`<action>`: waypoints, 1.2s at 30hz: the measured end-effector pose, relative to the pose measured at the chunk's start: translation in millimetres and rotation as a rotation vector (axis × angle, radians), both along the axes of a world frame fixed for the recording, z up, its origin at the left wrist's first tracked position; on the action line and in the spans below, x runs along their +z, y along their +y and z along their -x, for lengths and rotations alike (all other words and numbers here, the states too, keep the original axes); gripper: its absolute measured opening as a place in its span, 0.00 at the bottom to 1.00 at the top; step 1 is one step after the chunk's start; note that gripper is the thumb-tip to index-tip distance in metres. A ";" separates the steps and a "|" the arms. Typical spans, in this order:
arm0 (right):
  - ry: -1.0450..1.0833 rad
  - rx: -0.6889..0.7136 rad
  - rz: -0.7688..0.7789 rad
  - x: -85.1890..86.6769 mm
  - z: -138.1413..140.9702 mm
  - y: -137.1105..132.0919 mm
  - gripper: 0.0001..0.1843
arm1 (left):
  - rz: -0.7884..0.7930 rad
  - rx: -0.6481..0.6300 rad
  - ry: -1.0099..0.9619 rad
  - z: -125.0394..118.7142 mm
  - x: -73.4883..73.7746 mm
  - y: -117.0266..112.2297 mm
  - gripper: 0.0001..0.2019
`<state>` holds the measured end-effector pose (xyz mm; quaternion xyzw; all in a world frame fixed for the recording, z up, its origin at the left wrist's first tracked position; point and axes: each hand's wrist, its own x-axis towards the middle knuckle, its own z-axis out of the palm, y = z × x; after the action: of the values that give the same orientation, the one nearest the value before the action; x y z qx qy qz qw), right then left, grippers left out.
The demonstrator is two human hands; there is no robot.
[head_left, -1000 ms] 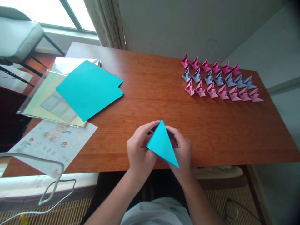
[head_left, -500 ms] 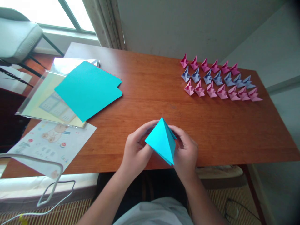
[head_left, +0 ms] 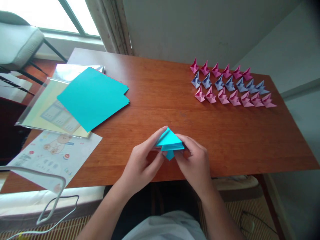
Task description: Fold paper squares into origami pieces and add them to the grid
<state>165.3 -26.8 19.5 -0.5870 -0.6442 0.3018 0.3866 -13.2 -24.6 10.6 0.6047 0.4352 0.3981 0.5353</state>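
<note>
Between my hands, above the table's near edge, is a folded piece of turquoise origami paper (head_left: 170,139). Its point faces away from me, layered edges show toward me, and a small flap hangs below. My left hand (head_left: 143,161) grips its left side, fingers along the far edge and thumb underneath near the flap. My right hand (head_left: 194,158) closes on the right side, its thumb by the lower edge. Parts of the fingertips are hidden behind the paper.
Turquoise sheets (head_left: 93,98) lie at left over a clear plastic packet (head_left: 32,110). A printed paper with a bear (head_left: 52,156) lies nearer. Folded pink paper figures (head_left: 234,98) and blue ones (head_left: 230,84) stand in rows at back right. A white cable (head_left: 61,190) hangs at left.
The paper has gone from a tall kite-like shape facing me to a shorter, tilted one with its layered edges and a lower flap showing. Both hands stay on it.
</note>
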 end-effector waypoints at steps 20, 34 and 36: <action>0.485 -0.001 0.238 -11.7 -7.6 -1.3 0.15 | 0.552 0.116 -0.575 -2.2 7.7 7.8 0.18; -0.098 0.014 -0.185 -14.1 -1.9 -8.9 0.22 | 0.391 0.148 -0.248 -11.6 18.4 4.5 0.21; -0.115 0.013 -0.209 -14.2 -2.3 -8.6 0.23 | 0.387 0.146 -0.233 -13.3 19.9 4.4 0.23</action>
<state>167.5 -35.4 5.3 -0.5555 -0.6972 0.2012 0.4060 0.1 -20.2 30.4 0.4079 0.4812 0.4119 0.6576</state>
